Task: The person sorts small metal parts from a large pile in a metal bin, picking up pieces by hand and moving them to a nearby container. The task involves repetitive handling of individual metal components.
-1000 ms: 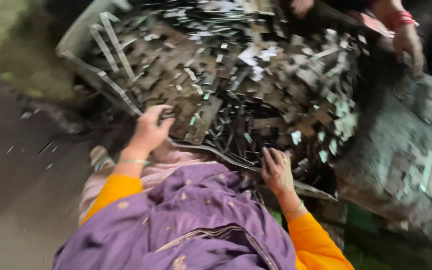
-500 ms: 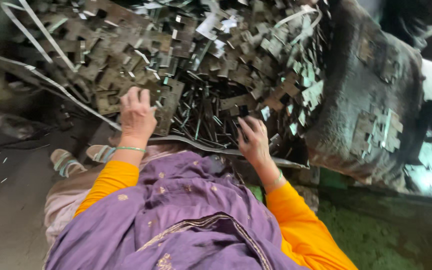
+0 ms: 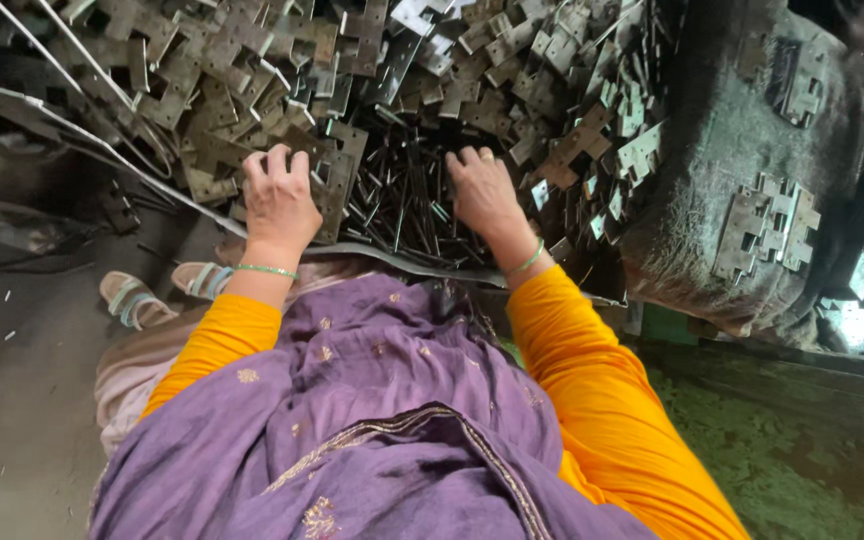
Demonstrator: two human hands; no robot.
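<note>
Left hand: your left hand (image 3: 277,200) lies palm down on the pile, its fingers curled over the top edge of a flat grey metal hinge plate (image 3: 337,185); it grips that plate, knuckles towards you, with a thin green bangle (image 3: 265,270) at the wrist.

Right hand: your right hand (image 3: 485,195) rests with the fingers spread and loosely bent on the heap of thin dark metal pins (image 3: 402,205); nothing is closed inside it, so the grasp is open, and a second green bangle (image 3: 527,262) circles its wrist.

Hinge plate: it stands tilted at the near edge of the pile, just to the left of the pins, between your two hands.

Pins: they lie crossed over one another in a dark hollow at the near edge of the pile, touching your right fingertips.

Pile: a great heap of notched grey metal hinge leaves (image 3: 252,80) fills the tray from its far side down to your hands, the pieces tumbled at all angles.

Tray edge: the thin bent sheet-metal rim (image 3: 422,262) runs just below both wrists, at the near side.

Strips: long narrow metal strips (image 3: 72,70) slant across the far left corner of the pile.

Sack: a dark, grimy sack (image 3: 722,150) stands to the right of the pile, with a few hinge leaves (image 3: 767,225) lying on its side.

Clothing: orange sleeves (image 3: 592,380) and a purple embroidered cloth (image 3: 372,420) cover your arms and lap.

Floor: a striped sandal (image 3: 132,298) shows at the left, on the grey floor (image 3: 12,420).
</note>
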